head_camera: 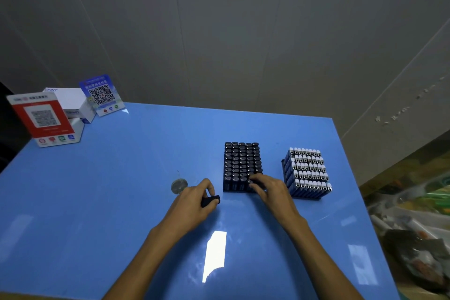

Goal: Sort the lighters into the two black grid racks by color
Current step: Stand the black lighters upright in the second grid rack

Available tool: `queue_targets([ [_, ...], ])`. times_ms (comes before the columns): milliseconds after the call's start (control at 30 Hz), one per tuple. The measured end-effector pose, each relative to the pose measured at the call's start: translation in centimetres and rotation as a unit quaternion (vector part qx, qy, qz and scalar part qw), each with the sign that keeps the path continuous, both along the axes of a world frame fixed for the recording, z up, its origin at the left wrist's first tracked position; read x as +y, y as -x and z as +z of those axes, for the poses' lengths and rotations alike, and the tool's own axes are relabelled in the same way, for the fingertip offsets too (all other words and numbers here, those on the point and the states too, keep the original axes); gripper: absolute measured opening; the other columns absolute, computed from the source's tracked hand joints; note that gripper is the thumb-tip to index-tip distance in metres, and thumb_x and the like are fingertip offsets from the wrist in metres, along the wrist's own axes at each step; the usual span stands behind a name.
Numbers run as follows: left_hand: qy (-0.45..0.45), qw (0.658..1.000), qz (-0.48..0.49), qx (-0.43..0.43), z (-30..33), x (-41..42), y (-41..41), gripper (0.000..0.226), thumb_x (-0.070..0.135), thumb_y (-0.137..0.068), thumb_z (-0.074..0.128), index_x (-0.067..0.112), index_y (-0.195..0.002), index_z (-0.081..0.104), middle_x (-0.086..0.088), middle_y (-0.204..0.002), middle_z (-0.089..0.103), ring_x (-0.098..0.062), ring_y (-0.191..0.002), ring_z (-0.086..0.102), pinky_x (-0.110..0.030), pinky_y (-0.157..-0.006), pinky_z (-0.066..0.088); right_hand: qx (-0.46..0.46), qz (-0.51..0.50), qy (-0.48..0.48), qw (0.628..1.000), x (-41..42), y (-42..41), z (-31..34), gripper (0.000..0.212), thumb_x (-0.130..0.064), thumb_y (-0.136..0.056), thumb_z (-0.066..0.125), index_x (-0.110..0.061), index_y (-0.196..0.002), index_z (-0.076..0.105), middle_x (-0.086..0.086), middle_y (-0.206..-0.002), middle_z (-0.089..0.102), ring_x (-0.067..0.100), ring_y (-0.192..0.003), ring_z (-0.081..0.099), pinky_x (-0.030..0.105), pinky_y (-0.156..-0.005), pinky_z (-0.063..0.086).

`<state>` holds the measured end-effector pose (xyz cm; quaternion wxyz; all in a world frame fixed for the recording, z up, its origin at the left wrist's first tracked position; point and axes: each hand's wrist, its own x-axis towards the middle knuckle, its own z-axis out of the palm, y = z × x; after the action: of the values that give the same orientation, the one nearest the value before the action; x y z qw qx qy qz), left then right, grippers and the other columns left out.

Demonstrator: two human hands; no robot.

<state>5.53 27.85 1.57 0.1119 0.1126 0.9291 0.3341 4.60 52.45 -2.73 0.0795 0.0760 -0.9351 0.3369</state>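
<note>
Standing side by side on the blue table (pixel 121 190), two black grid racks are seen: the left rack (pixel 241 165) is filled with black lighters in five columns, the right rack (pixel 307 173) with blue-bodied, white-capped lighters in five rows. One loose black lighter (pixel 211 200) is gripped in the curled fingers of the left hand (pixel 194 202). The right hand (pixel 267 190) is pressed on the left rack's near right corner; its grasp cannot be told. One round metal disc (pixel 179 185) lies beside the left hand. Two QR-code stands (pixel 43 117) and one white box (pixel 73 102) are set at the far left corner.
</note>
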Motion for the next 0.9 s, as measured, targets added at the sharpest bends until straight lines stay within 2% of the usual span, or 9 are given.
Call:
queue_targets([
  [167, -0.030, 0.999, 0.032, 0.026, 0.3, 0.1, 0.3, 0.013, 0.028, -0.080, 0.075, 0.025, -0.081, 0.062, 0.015, -0.066, 0.058, 0.009, -0.084, 0.049, -0.021, -0.062, 0.046, 0.009, -0.018, -0.035, 0.999, -0.2, -0.1, 0.2, 0.023, -0.025, -0.087, 0.071, -0.017, -0.108, 0.067, -0.004, -0.092, 0.071, 0.012, -0.068, 0.064, 0.029, -0.065, 0.055],
  [267, -0.043, 0.998, 0.042, 0.028, 0.3, 0.1, 0.6, 0.013, 0.023, -0.076, 0.078, 0.024, -0.077, 0.065, 0.015, -0.064, 0.058, 0.006, -0.078, 0.053, -0.010, -0.056, 0.039, -0.002, -0.033, -0.031, 0.999, -0.2, -0.1, 0.2, 0.025, -0.030, -0.088, 0.069, -0.021, -0.110, 0.062, -0.013, -0.087, 0.066, 0.005, -0.067, 0.060, 0.023, -0.061, 0.048],
  [433, -0.059, 0.997, 0.044, 0.029, 0.5, 0.1, 0.7, 0.013, 0.019, -0.074, 0.080, 0.024, -0.075, 0.068, 0.016, -0.060, 0.059, 0.003, -0.068, 0.057, -0.009, -0.057, 0.040, 0.011, -0.043, -0.031, 0.999, -0.3, -0.5, 0.5, 0.023, -0.033, -0.090, 0.065, -0.023, -0.110, 0.060, -0.016, -0.083, 0.062, 0.004, -0.062, 0.058, 0.018, -0.056, 0.045],
  [533, -0.070, 0.996, 0.047, 0.026, 0.5, 0.1, 0.7, 0.016, 0.016, -0.073, 0.080, 0.024, -0.073, 0.066, 0.015, -0.057, 0.057, 0.002, -0.065, 0.057, -0.009, -0.058, 0.040, 0.050, -0.065, -0.021, 0.996, -0.4, -0.9, 1.1, 0.017, -0.027, -0.089, 0.066, -0.020, -0.104, 0.062, -0.014, -0.086, 0.060, 0.005, -0.057, 0.054, 0.020, -0.050, 0.046],
  [600, -0.076, 0.996, 0.040, 0.035, 0.4, 0.1, 0.9, 0.022, 0.009, -0.071, 0.078, 0.025, -0.069, 0.063, 0.013, -0.054, 0.051, -0.003, -0.058, 0.054, -0.011, -0.056, 0.037, 0.059, -0.068, -0.007, 0.996, -0.7, -0.9, 1.9, 0.014, -0.025, -0.089, 0.066, -0.021, -0.101, 0.062, -0.014, -0.086, 0.059, 0.006, -0.059, 0.053, 0.021, -0.052, 0.047],
  [733, -0.067, 0.996, 0.025, 0.050, 0.2, 0.4, 1.2, 0.037, 0.009, -0.071, 0.078, 0.035, -0.063, 0.052, 0.011, -0.053, 0.045, -0.005, -0.056, 0.050, -0.014, -0.054, 0.035, -0.011, 0.017, 0.041, 0.999, -2.4, -0.8, 4.4, 0.007, -0.030, -0.088, 0.062, -0.028, -0.096, 0.062, -0.014, -0.079, 0.061, 0.008, -0.069, 0.057, 0.023, -0.064, 0.049],
  [900, -0.021, 0.998, 0.002, 0.067, 0.5, 1.0, 1.1, 0.027, 0.016, -0.073, 0.075, 0.030, -0.066, 0.052, 0.013, -0.055, 0.046, -0.002, -0.057, 0.051, -0.010, -0.059, 0.035, -0.100, 0.077, 0.177, 0.976, -4.8, -1.4, 5.9, 0.017, -0.036, -0.085, 0.067, -0.024, -0.097, 0.066, -0.007, -0.073, 0.063, 0.010, -0.062, 0.054, 0.029, -0.065, 0.050],
])
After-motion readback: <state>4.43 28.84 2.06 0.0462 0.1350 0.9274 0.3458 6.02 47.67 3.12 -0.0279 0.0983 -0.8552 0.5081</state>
